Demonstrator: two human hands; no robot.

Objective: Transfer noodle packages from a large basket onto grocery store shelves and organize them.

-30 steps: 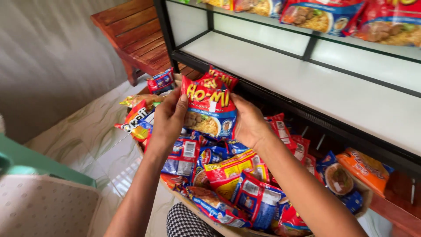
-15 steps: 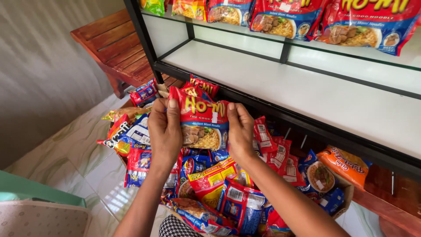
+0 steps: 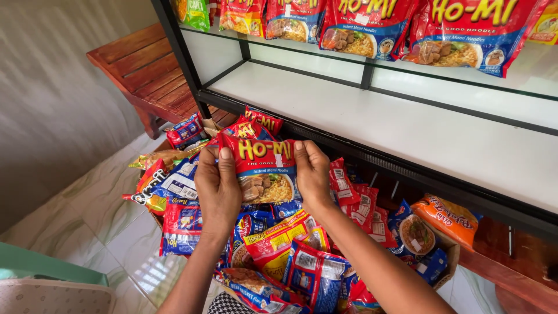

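Closest to the camera, a heap of glossy red and blue instant noodle packets (image 3: 302, 261) fills what looks like a cardboard box (image 3: 444, 256), though only its right corner shows. The box stands on the pale marbled tile floor (image 3: 99, 221). Above the heap, 2 bare hands hold 1 flat red and blue plastic noodle packet (image 3: 264, 171) upright, its picture side facing the camera. The left hand (image 3: 218, 186) is closed around the packet's left edge, thumb on the front near the top corner. The right hand (image 3: 311, 171) pinches the right edge the same way, thumb on the front and fingers hidden behind. The packet hangs just in front of the black metal frame of a white shelf (image 3: 407, 134), whose middle board lies bare. On the glass shelf above (image 3: 523, 75), more red noodle packets (image 3: 465, 35) lie in a row. Far left, a reddish wooden bench (image 3: 145, 75) stands against the wall.
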